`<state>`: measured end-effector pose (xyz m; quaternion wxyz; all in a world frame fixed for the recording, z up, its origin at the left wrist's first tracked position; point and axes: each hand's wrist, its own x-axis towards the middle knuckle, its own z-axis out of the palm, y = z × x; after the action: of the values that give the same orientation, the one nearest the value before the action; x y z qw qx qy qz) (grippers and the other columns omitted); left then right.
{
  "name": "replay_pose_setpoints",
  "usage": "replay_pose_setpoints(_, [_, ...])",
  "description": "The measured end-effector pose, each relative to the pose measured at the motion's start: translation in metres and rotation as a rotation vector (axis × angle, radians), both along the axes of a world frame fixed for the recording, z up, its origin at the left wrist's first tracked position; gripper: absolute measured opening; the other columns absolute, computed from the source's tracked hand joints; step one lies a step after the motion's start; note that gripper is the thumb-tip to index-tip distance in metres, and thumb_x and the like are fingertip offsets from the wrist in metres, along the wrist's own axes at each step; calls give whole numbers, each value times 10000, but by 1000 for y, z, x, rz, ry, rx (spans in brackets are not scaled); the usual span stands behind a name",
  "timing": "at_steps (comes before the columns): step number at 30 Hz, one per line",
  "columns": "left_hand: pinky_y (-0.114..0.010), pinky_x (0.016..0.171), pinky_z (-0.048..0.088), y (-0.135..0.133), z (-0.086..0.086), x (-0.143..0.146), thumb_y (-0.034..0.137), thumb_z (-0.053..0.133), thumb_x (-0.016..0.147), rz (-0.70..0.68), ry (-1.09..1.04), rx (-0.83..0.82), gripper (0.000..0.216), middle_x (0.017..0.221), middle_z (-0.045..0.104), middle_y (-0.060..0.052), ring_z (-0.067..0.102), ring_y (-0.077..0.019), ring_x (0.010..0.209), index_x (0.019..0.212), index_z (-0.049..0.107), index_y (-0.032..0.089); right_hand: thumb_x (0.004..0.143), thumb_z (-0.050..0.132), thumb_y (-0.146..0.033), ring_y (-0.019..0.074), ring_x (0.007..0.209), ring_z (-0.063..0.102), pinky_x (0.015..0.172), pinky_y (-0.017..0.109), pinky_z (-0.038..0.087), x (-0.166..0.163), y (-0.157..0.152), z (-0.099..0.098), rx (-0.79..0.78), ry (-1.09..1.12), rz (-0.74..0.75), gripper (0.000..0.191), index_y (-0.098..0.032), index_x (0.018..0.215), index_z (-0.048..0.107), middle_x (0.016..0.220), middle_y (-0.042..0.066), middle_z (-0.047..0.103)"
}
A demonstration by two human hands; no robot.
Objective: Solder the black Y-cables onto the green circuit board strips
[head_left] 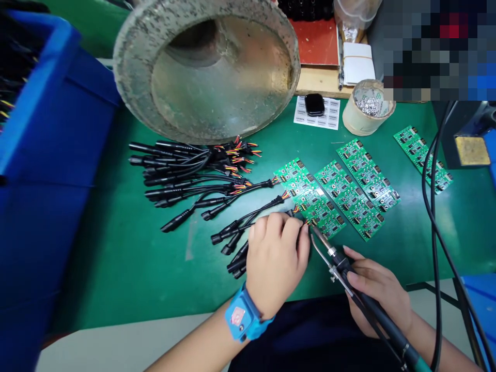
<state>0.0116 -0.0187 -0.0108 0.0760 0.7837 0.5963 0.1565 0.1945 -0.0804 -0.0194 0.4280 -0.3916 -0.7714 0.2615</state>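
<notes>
My right hand is wrapped round a soldering iron with a thin metal feed tube fixed along it. The iron's tip meets the lower left edge of a green circuit board panel. My left hand, a blue band on its wrist, is closed at that same edge on a black cable, its fingertips partly hidden. Other black cables reach the panel's left edge with their coloured wire ends. Farther left lies a pile of loose black cables with bare red, yellow and orange wires.
Several more board panels lie to the right. A large metal extraction hood stands behind the cables. At the left is a blue bin. A tub of metal bits and a label sheet sit at the back. Black cords hang at right.
</notes>
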Motion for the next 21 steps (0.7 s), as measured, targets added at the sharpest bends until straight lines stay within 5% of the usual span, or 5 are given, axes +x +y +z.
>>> replay_pose_setpoints(13, [-388, 685, 390, -1, -2, 1, 241, 501, 852, 7, 32, 19, 95, 827, 568, -86, 470, -238, 777, 806, 564, 186, 780, 490, -49, 144, 587, 614, 789, 490, 594, -2, 5, 12, -25, 35, -57, 478, -208, 1229, 456, 695, -3, 609])
replay_pose_setpoints(21, [-397, 686, 392, 0, -1, 2, 233, 512, 842, 10, 20, 27, 81, 822, 563, -96, 472, -255, 783, 805, 557, 177, 776, 528, -54, 161, 606, 629, 866, 530, 557, 0, -4, -3, -65, 24, -69, 458, -196, 1210, 490, 768, 23, 634])
